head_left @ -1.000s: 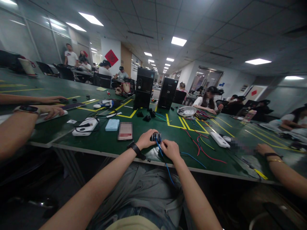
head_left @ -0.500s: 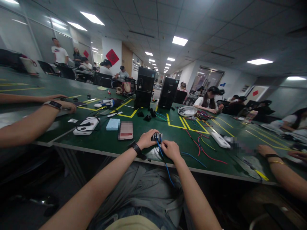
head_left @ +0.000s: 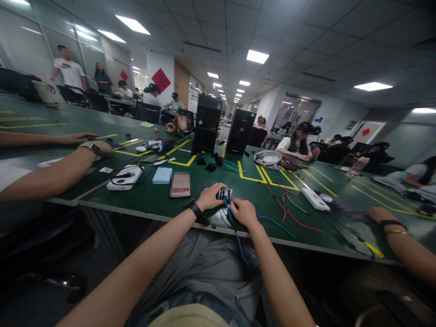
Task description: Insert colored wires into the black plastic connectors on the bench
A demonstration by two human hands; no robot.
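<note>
A small black and white component [head_left: 225, 194] is held over the front edge of the green table [head_left: 143, 200] by my left hand [head_left: 210, 197], its fingers wrapped round one side. My right hand [head_left: 243, 211] is closed in a pinch close to the component's right side; what its fingertips hold is too small to tell. From the component a blue wire [head_left: 240, 243] hangs down past the table edge over my lap. Another blue wire [head_left: 277, 223] lies on the table right of my right hand.
Behind my hands stand two black computer towers [head_left: 206, 125] [head_left: 241, 131] and a white basket [head_left: 267, 158]. Red wires [head_left: 301, 222] lie to the right. A white power bank [head_left: 125, 178], a light blue box [head_left: 162, 175] and neighbours' arms [head_left: 64, 175] [head_left: 405, 236] flank me.
The view has shifted slightly. The neighbour's arm on the left has moved inward, and a standing person at the back left has moved left. My hands keep nearly the same pose around the component.
</note>
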